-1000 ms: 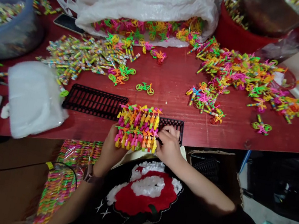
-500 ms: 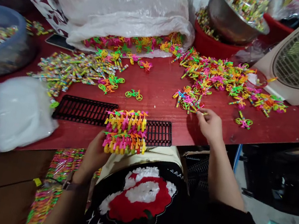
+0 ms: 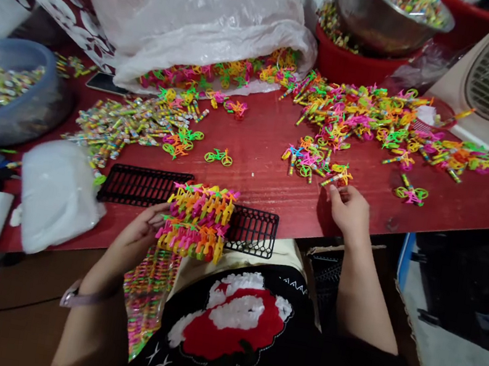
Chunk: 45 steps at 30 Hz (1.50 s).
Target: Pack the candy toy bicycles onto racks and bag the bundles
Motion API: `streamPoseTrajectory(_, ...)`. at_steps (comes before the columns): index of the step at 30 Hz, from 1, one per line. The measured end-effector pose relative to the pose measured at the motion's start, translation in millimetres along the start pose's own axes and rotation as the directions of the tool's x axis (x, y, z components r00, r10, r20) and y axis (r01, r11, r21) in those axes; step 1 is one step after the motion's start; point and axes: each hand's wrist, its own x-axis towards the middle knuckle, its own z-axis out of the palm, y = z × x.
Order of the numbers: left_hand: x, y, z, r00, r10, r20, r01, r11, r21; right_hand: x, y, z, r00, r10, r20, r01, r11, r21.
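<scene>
My left hand [image 3: 141, 229] grips the left side of a block of toy bicycles [image 3: 195, 222], set in tight rows in pink, yellow, orange and green. The block sits over a black slotted rack [image 3: 251, 231] at the table's front edge; the thumb is mostly hidden. To the right, my right hand [image 3: 348, 211] pinches at a small printed tube with an orange toy bicycle [image 3: 343, 174] on it, beside a small cluster of toys. Its fingertips are closed together. A second black rack [image 3: 141, 186] lies left of the block. One green toy bicycle [image 3: 219, 156] lies alone mid-table.
Printed tubes [image 3: 127, 126] are heaped at left; toy bicycles with tubes [image 3: 354, 111] spread at right. A large plastic bag [image 3: 199, 7] spills toys at the back. Around stand a blue tub [image 3: 48, 94], a metal bowl [image 3: 374, 26], a fan [image 3: 456, 93] and a white packet [image 3: 55, 195].
The view has shifted slightly. My left hand and the block have moved a little left. My right hand has drawn slightly right, and the tube with the orange bicycle now shows at its fingertips.
</scene>
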Motion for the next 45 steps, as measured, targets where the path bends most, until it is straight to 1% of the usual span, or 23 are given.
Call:
streamPoseTrajectory(2, -3, 8, -1.1, 0.994, -0.001, -0.112, 0.002, 1.0, 0.006, 2, 2, -2, 1.0, -0.031, 0.002, 0.031, 1.0, -0.001)
streamPoseTrajectory(4, -6, 20, 2.1, 0.947, 0.081, -0.311, -0.039, 0.989, 0.14, 2, 1, -3, 0.997, -0.068, 0.026, 0.068, 0.997, -0.025)
streamPoseTrajectory(5, -8, 28, 5.4, 0.895, 0.153, -0.419, -0.047, 0.966, 0.254, 2, 0, -4, 0.997, -0.073, 0.035, 0.074, 0.996, -0.043)
streamPoseTrajectory(6, -9, 37, 9.6, 0.824, 0.254, -0.507, -0.047, 0.921, 0.386, 1, -2, -4, 0.997, -0.067, 0.03, 0.069, 0.995, -0.072)
streamPoseTrajectory(7, -10, 46, 14.6, 0.764, 0.359, -0.537, -0.045, 0.859, 0.51, 1, -3, -5, 0.998, -0.056, 0.012, 0.057, 0.992, -0.113)
streamPoseTrajectory(8, -9, 55, 20.2, 0.737, 0.46, -0.495, -0.073, 0.782, 0.618, 0, -3, -7, 0.999, -0.044, -0.013, 0.041, 0.986, -0.164)
streamPoseTrajectory(10, -6, 73, 32.7, 0.747, 0.606, -0.275, -0.246, 0.635, 0.732, -1, -1, -10, 0.997, -0.025, -0.073, 0.006, 0.966, -0.26)
streamPoseTrajectory(12, 2, 88, 45.9, 0.779, 0.626, -0.031, -0.416, 0.554, 0.721, -2, 6, -15, 0.992, -0.01, -0.124, -0.026, 0.959, -0.283)
streamPoseTrajectory(13, 7, 93, 52.6, 0.795, 0.604, 0.055, -0.458, 0.539, 0.707, -3, 10, -18, 0.99, 0.001, -0.143, -0.04, 0.963, -0.268)
streamPoseTrajectory(15, 18, 97, 65.0, 0.826, 0.535, 0.178, -0.49, 0.527, 0.694, -2, 21, -25, 0.987, 0.034, -0.158, -0.071, 0.97, -0.234)
streamPoseTrajectory(18, 32, 94, 79.7, 0.845, 0.467, 0.261, -0.502, 0.525, 0.687, -1, 36, -36, 0.989, 0.04, -0.145, -0.074, 0.968, -0.239)
streamPoseTrajectory(20, 38, 90, 86.5, 0.851, 0.448, 0.273, -0.499, 0.529, 0.686, -1, 43, -41, 0.991, 0.02, -0.131, -0.05, 0.971, -0.236)
streamPoseTrajectory(22, 41, 89, 92.0, 0.856, 0.446, 0.262, -0.488, 0.53, 0.694, -4, 41, -42, 0.994, 0.044, -0.104, -0.058, 0.988, -0.144)
streamPoseTrajectory(25, 42, 90, 100.3, 0.864, 0.447, 0.232, -0.466, 0.534, 0.706, -18, 20, -26, 0.998, 0.066, -0.025, -0.06, 0.977, 0.204)
streamPoseTrajectory(27, 43, 92, 106.2, 0.868, 0.447, 0.217, -0.457, 0.545, 0.703, -34, -7, -3, 0.995, -0.058, 0.081, 0.015, 0.891, 0.454)
streamPoseTrajectory(29, 44, 94, 111.5, 0.867, 0.453, 0.207, -0.455, 0.552, 0.699, -52, -37, 28, 0.945, -0.248, 0.212, 0.071, 0.79, 0.609)
streamPoseTrajectory(30, 44, 94, 113.7, 0.865, 0.456, 0.209, -0.457, 0.546, 0.702, -61, -51, 43, 0.918, -0.327, 0.225, 0.111, 0.756, 0.645)
streamPoseTrajectory(31, 45, 94, 115.5, 0.861, 0.462, 0.213, -0.461, 0.533, 0.709, -67, -63, 58, 0.889, -0.394, 0.234, 0.156, 0.74, 0.655)
streamPoseTrajectory(33, 45, 95, 117.7, 0.853, 0.472, 0.221, -0.464, 0.494, 0.735, -75, -80, 81, 0.856, -0.452, 0.249, 0.22, 0.756, 0.616)
streamPoseTrajectory(35, 45, 96, 118.6, 0.852, 0.472, 0.226, -0.456, 0.458, 0.763, -77, -89, 92, 0.84, -0.466, 0.277, 0.262, 0.797, 0.545)
streamPoseTrajectory(39, 44, 100, 118.2, 0.877, 0.416, 0.243, -0.426, 0.434, 0.794, -75, -93, 89, 0.818, -0.491, 0.299, 0.397, 0.859, 0.324)
streamPoseTrajectory(42, 45, 104, 117.6, 0.891, 0.379, 0.25, -0.409, 0.431, 0.804, -75, -95, 82, 0.792, -0.525, 0.313, 0.51, 0.85, 0.135)
streamPoseTrajectory(45, 47, 107, 117.2, 0.895, 0.359, 0.264, -0.409, 0.43, 0.805, -75, -97, 79, 0.754, -0.548, 0.362, 0.565, 0.822, 0.067)
